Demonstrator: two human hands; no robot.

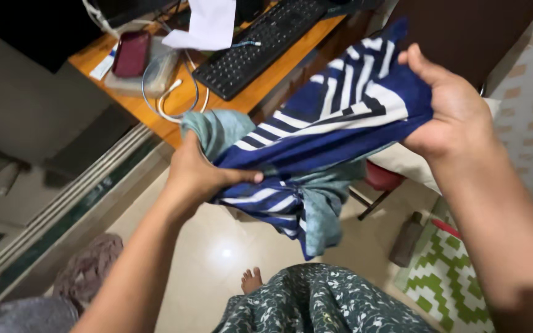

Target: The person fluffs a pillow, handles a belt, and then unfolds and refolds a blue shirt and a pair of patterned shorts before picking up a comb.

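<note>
At nine o'clock of the view the left hand is clamped around a bunched end of the navy-blue and white striped cloth garment with a pale teal lining, thumb laid over the gathered folds. The garment stretches up towards two o'clock, taut in the air between both hands and well above the glossy cream tiled floor, its loose tail drooping at six o'clock of the grip. At two o'clock the right hand pinches the far edge, fingers curled over the fabric and thumb behind. Beyond, at eleven o'clock, an orange wooden tabletop carries a black computer keyboard, a maroon pouch and coiled white cable. At five o'clock lies a green and white patterned mat. To straighten the garment well, I judge both grips should hold even tension, keeping the striped edge flat rather than twisted and the drooping tail off the floor.
</note>
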